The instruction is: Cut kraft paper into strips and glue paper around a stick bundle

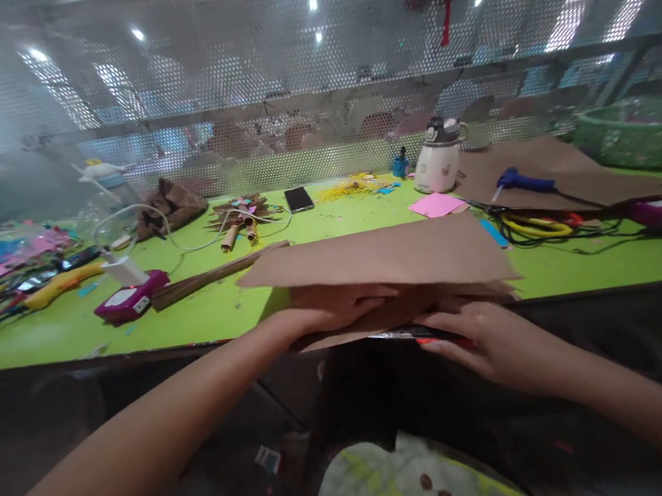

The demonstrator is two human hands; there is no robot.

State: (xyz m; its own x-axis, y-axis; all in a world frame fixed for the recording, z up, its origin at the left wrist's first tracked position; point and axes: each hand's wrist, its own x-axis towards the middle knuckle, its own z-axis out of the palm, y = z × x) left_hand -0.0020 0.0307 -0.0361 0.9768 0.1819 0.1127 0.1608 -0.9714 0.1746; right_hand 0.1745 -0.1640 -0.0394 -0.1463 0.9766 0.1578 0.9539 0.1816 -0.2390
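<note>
A folded stack of brown kraft paper (381,258) lies over the table's front edge, its layers parted towards me. My left hand (339,309) reaches between the layers and holds the lower ones, its fingers partly covered by the paper. At the right of the fold my right hand (469,327) is closed around what look like scissors (400,335), with a metal blade and red on the handle. The blade runs along the lower paper edge and points left. Fingers and paper hide most of the handle.
The green table (206,321) carries a purple power strip (130,297), twisted brown paper (218,275), a phone (299,199), a white bottle (437,161) and a blue glue gun (523,180) on brown paper. Cables (523,227) lie right; a green basket (646,137) stands far right.
</note>
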